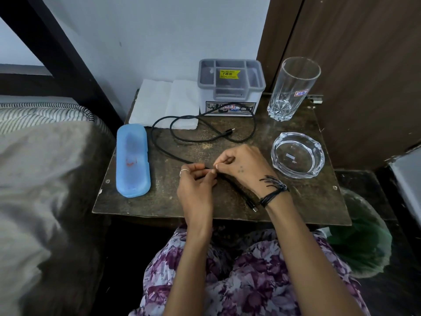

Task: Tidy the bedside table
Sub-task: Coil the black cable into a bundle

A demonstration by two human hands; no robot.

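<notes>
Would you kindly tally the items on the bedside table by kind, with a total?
Glassware: 2, the tall drinking glass and the glass ashtray
Plastic containers: 2, the blue case and the grey organiser
Cables: 1, the black cable, pinched by the left hand and right hand
Paper: 1, the white napkin
Total: 6

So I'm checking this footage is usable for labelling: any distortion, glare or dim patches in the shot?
Head view: wide-angle bending curves the dark wooden bedside table edges and tilts the tall clear drinking glass; soft highlights on the round glass ashtray; the black charging cable stays readable between the left hand and right hand; the floor below is dim.
</notes>
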